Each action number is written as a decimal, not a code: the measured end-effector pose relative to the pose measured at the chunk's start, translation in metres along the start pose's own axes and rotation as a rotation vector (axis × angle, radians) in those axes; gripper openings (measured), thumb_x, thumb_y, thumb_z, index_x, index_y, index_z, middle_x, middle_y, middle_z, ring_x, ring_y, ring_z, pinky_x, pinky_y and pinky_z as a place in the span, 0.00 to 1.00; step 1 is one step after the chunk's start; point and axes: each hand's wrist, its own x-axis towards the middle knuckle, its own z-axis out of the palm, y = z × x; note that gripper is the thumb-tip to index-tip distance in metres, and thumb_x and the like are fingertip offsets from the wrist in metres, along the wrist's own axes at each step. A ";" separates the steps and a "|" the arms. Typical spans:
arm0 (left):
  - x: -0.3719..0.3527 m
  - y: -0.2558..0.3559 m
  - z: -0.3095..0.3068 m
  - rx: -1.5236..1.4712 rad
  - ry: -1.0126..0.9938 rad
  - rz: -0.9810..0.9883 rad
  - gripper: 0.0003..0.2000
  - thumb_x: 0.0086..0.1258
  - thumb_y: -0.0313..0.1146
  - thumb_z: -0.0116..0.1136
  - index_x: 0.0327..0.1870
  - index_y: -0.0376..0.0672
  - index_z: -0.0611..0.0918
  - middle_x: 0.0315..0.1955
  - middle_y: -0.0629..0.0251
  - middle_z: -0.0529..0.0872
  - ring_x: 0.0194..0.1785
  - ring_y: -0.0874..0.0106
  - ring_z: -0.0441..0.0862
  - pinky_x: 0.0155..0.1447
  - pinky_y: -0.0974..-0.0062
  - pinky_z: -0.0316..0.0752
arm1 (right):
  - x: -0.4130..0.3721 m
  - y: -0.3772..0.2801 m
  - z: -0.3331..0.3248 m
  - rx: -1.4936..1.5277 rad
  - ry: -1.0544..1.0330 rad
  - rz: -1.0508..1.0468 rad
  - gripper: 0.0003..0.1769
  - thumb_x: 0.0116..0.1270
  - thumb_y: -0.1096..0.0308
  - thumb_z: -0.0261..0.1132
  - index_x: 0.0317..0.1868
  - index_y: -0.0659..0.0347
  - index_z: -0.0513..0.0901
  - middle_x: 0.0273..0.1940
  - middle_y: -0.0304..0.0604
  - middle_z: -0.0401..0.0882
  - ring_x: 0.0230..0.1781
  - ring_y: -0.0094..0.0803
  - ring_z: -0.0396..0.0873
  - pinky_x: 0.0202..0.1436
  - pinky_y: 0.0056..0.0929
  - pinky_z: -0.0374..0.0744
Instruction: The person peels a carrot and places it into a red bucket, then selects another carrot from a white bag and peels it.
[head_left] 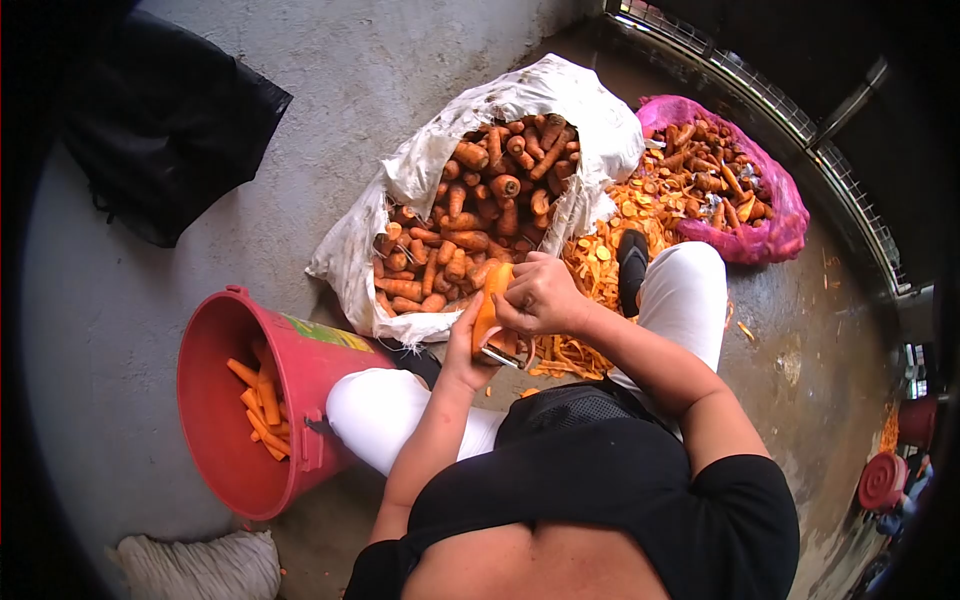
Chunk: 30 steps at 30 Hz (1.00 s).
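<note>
While held, carrot [488, 308] crosses left grip [464, 343].

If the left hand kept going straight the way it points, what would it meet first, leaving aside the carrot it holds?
Probably the near edge of the white sack, then the carrots inside. The left hand may be high enough to pass over that edge; depth is unclear.

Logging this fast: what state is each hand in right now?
Left hand: closed around a carrot.
Right hand: closed, fingers curled at the carrot; whether they grip the peeler can't be told.
</note>
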 end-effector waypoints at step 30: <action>0.002 -0.003 0.001 0.058 0.004 -0.034 0.22 0.76 0.53 0.38 0.55 0.45 0.74 0.41 0.58 0.82 0.37 0.62 0.83 0.34 0.61 0.80 | 0.002 0.002 -0.005 0.002 -0.011 0.002 0.20 0.53 0.63 0.64 0.06 0.54 0.74 0.09 0.40 0.70 0.14 0.36 0.72 0.24 0.34 0.70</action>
